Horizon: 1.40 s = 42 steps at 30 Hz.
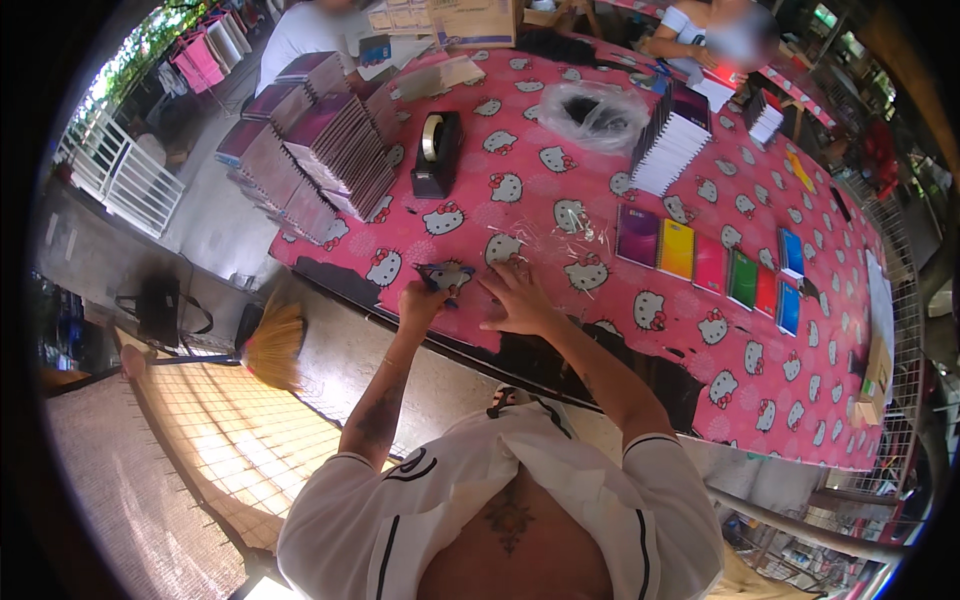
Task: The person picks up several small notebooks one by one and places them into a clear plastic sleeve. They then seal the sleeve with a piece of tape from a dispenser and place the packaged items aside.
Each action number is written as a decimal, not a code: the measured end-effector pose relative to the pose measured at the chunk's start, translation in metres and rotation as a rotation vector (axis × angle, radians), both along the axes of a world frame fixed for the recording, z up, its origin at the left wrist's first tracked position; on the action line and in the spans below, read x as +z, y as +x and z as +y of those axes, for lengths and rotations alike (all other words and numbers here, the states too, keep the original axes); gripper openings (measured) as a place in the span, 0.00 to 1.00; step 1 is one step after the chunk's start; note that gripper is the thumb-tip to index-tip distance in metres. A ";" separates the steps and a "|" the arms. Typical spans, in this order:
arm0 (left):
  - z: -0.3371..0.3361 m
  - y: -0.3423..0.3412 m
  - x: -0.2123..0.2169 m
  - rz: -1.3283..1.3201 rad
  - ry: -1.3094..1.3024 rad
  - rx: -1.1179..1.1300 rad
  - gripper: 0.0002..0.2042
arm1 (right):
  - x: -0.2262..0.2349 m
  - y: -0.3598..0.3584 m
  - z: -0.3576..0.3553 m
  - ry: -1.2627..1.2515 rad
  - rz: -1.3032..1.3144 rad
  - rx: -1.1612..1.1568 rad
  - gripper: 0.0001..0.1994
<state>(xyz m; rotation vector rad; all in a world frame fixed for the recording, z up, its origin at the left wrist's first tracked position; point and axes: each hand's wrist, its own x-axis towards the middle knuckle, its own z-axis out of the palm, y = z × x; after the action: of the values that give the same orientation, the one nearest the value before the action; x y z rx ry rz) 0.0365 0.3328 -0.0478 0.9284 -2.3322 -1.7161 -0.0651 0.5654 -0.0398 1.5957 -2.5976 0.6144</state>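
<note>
My left hand (424, 302) is closed around a small dark blue tool (447, 272) near the table's front edge; it looks like a pair of scissors, partly hidden by my fingers. Just to its right, my right hand (520, 300) lies on the pink tablecloth (610, 345) with its fingers apart, holding nothing. Clear plastic scraps (580, 232) are scattered beyond my right hand. Past my left hand stands a black tape dispenser (437, 160) with a roll in it.
Stacked spiral notebooks (335, 150) stand at the left, another notebook stack (672, 140) farther right. Several coloured notebooks (677, 248) lie in a row. A plastic bag (592, 115) and cardboard box (473, 22) sit farther back. Two people sit across the table. A broom (275, 345) is at lower left.
</note>
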 end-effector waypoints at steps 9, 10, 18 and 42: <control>0.027 0.005 0.033 0.315 -0.798 0.044 0.10 | 0.020 0.003 0.040 -0.225 0.007 -0.034 0.33; 0.038 -0.005 0.044 0.386 -0.764 0.036 0.09 | 0.025 0.002 0.052 -0.284 -0.005 -0.069 0.31; 0.222 -0.094 0.096 0.642 -0.513 -0.443 0.11 | 0.050 -0.067 0.281 -0.524 -0.004 -0.721 0.23; 0.574 -0.260 0.061 0.185 0.234 -0.864 0.15 | 0.020 -0.126 0.685 0.030 -0.513 -0.844 0.24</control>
<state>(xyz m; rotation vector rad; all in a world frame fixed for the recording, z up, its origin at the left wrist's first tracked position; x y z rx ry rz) -0.2236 0.9071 0.0130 -0.3169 -2.6103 -2.2402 -0.1913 1.2508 -0.0201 0.2214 -3.2334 0.9596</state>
